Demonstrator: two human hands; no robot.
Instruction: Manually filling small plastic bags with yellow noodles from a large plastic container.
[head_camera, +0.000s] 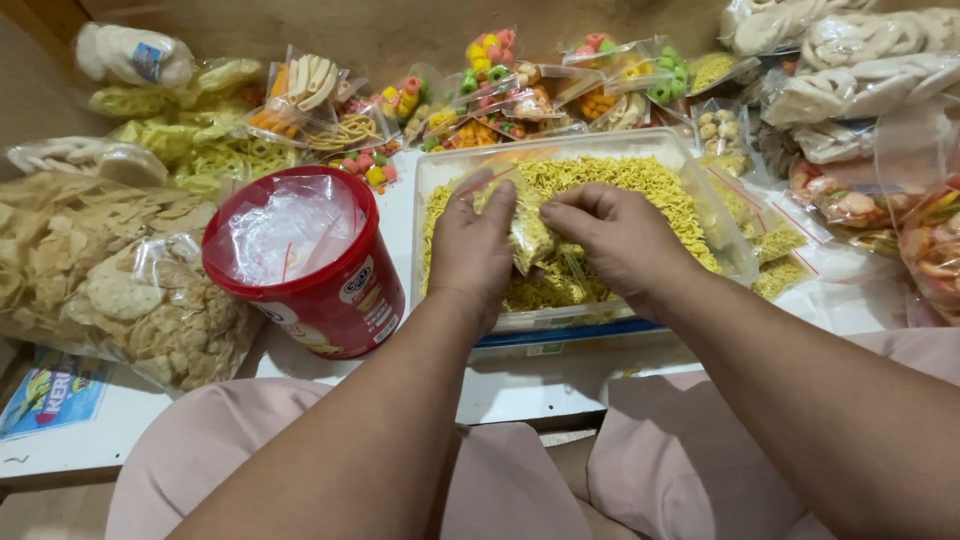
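Head view, looking down past both forearms. Left hand (472, 247) and right hand (612, 240) meeting over a clear plastic tub (690, 165) heaped with yellow noodle snack (640, 185). Between them, at the tub's centre: a small clear bag (530, 235) part-filled with the same yellow snack. Left fingers curled shut on the bag's upper edge at its 10 o'clock; right fingers closed, pinching its 3 o'clock side. Bag mostly covered by both hands, so mouth and seal hard to make out. Fingertips hidden behind bag and knuckles.

At 9 o'clock from the tub, just beside it: red bucket (335, 295) stuffed with empty clear bags (290, 225). Further out at 9: large bag of pale crackers (100, 280), cut off by the left edge. At 12: pile of small packets of coloured ring snacks (490, 60), tightly overlapped, single packets hard to separate. At 2 to 3: bags of white crackers (860, 85), cut off at the frame edge. Filled yellow packets (775, 255) at 4, partly under the tub rim. Pink-clad knees (250, 450) at 6, bottom cropped.
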